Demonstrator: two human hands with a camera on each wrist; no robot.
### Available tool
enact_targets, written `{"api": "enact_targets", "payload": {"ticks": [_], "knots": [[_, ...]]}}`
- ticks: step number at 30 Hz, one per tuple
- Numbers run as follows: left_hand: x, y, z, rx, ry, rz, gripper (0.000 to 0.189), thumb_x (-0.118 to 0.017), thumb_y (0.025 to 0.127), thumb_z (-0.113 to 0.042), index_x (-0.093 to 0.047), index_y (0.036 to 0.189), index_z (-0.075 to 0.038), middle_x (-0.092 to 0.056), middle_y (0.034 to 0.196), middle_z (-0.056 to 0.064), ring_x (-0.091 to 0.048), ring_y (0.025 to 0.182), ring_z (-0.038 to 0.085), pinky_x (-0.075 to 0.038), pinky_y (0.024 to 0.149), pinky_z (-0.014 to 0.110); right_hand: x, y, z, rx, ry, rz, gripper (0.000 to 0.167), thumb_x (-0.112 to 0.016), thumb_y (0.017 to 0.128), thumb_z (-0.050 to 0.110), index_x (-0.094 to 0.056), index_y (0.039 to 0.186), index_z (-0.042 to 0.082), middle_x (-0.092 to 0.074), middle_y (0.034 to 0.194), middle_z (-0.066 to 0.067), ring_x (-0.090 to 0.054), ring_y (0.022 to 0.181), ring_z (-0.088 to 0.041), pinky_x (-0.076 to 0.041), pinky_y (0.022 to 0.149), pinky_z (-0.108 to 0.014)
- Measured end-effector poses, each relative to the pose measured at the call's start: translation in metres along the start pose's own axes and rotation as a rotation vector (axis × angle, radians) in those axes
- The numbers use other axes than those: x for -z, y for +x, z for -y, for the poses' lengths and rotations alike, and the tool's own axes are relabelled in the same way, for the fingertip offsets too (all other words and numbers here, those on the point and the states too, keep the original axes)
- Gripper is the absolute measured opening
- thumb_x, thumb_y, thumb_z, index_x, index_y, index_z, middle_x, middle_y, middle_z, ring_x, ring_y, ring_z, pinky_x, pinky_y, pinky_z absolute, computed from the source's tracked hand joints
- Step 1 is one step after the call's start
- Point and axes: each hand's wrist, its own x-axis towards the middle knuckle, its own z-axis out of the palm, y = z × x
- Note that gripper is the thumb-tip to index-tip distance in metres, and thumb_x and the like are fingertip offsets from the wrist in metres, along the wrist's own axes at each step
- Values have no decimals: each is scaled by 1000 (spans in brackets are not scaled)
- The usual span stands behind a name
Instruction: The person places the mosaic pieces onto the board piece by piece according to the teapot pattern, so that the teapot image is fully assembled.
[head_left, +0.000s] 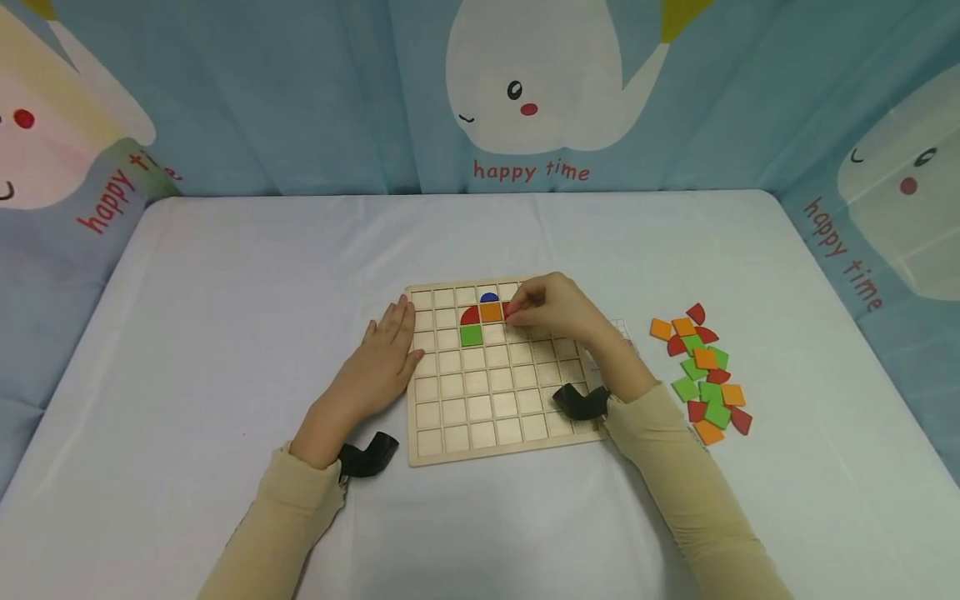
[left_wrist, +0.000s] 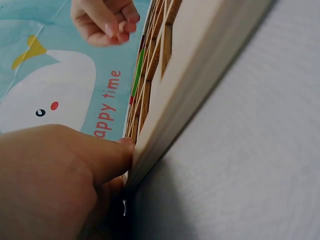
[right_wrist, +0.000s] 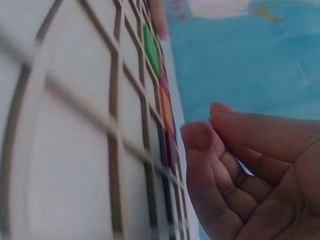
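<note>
A wooden grid board [head_left: 430, 457] lies on the white table. In its upper rows sit a blue half-round piece [head_left: 489, 297], an orange square [head_left: 491, 312], a red quarter-round piece [head_left: 470, 316] and a green square [head_left: 471, 336]. My left hand [head_left: 381, 357] rests along the board's left edge, fingers straight, thumb at the rim. My right hand [head_left: 558, 308] is over the upper right of the board, fingertips beside another red piece [right_wrist: 171, 150] next to the orange square. In the right wrist view its fingers are loosely bent, with nothing visible between thumb and fingertips.
Several loose green squares [head_left: 685, 389], orange squares [head_left: 661, 329] and red quarter-round pieces [head_left: 740, 420] are scattered right of the board. A printed sheet [head_left: 619, 328] lies partly under the right forearm. A blue whale-print curtain [head_left: 315, 100] hangs behind the table.
</note>
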Motion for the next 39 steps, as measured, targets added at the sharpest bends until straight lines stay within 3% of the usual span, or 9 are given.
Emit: {"api": "enact_targets", "payload": {"ticks": [10,15,20,25,31,39], "knots": [[-2,-1,2,16,1,4,64,-38,103,-22,-5,147,9,-1,155,22,-2,142,35,-7,112,53,41,-31,-27,-56,-2,-80,12,-69,87,11,-67,87,0,-66,83,-9,-61,77,-22,-50,71,-32],[-3,0,3,7,10,-5,63,-38,103,-22,-5,147,9,-1,155,22,-2,142,35,-7,112,53,63,-51,-37,-92,-36,-124,16,-69,86,13,-66,91,-2,-66,84,-7,-61,78,-18,-49,70,-26],[-3,1,2,4,10,0,63,-38,103,-22,-5,147,9,-1,155,22,-2,142,36,-7,112,54,80,-71,-45,-165,-98,-147,22,-69,87,22,-66,95,2,-66,86,-5,-55,78,-20,-45,61,-26],[-2,2,1,-2,3,6,64,-39,102,-22,-5,147,8,0,155,22,-2,142,36,-7,112,53,93,-91,-53,-207,-107,-178,27,-69,88,25,-64,98,0,-66,87,-8,-55,74,-24,-48,62,-32],[-3,3,2,-5,12,8,64,-38,103,-23,-5,147,8,0,155,21,-1,142,35,-7,112,53,102,-106,-66,-266,-96,-214,35,-70,87,29,-62,102,-1,-71,89,-5,-60,79,-19,-47,69,-26],[-1,1,1,0,10,6,63,-37,103,-23,-5,147,9,0,155,21,-1,142,35,-7,112,53,111,-121,-79,-242,-63,-291,35,-72,85,28,-62,100,-2,-70,84,9,-61,79,-8,-47,66,-23]]}}
